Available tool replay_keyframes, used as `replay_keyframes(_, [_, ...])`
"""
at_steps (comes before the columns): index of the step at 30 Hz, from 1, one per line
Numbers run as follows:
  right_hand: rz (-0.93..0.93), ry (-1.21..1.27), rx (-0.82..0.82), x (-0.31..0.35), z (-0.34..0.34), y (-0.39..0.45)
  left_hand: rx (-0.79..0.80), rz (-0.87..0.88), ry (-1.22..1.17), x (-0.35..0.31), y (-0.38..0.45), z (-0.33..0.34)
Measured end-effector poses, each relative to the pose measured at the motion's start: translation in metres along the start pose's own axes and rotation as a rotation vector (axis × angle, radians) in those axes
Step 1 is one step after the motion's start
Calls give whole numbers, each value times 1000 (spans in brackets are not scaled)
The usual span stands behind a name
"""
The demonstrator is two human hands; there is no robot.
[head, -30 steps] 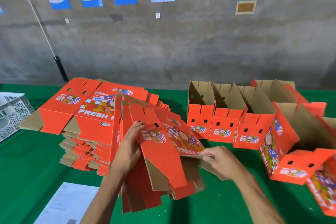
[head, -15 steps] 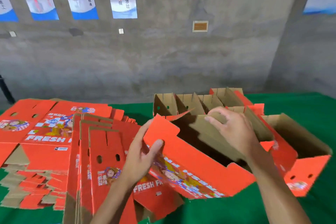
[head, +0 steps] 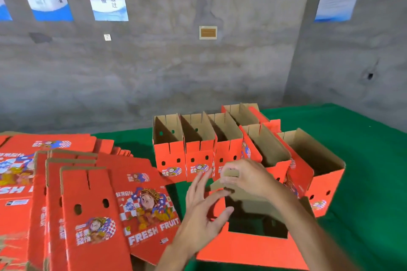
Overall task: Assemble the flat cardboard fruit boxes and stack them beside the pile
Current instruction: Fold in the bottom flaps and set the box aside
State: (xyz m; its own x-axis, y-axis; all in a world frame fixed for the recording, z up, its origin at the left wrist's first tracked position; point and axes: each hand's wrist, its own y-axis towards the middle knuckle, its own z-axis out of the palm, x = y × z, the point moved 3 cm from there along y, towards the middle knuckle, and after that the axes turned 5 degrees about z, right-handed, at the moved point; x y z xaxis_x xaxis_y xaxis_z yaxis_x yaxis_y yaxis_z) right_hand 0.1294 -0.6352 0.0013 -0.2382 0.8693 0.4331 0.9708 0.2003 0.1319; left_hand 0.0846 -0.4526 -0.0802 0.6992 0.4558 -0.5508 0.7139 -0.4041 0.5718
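Here the half-formed box (head: 253,246) stood before me beside the flat pile (head: 88,204); right hand (head: 248,178) pinched its light, creasable flap (head: 231,174), left hand (head: 202,211) spread wide against the side. I judged folds the best hold.

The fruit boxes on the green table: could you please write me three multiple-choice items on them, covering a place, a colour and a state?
1. Where does the pile of flat boxes lie relative to the assembled boxes?
A left B right C on top
2. What colour is the table cover?
A blue B green C grey
3. What is the right hand doing?
A hanging idle B pressing the table C gripping a cardboard flap

Answers: 1 A, the flat pile fills the picture's left side. 2 B, green cloth shows around the boxes. 3 C, its fingers curl round the brown flap of the box being assembled.
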Motion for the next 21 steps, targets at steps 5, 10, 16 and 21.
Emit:
replay_keyframes(5, [64, -28, -128, -15, 5, 6, -100, -104, -101, 18, 16, -4])
replay_keyframes(10, [141, -193, -92, -51, 8, 5, -316, -332, -351, 45, 32, -7])
replay_keyframes(16, [349, -185, -214, -98, 3, -19, -479, -356, -147, 53, 43, -9])
replay_keyframes(21, [417, -31, -210, -109, 11, -36, -506, -401, -81, 58, 43, -5])
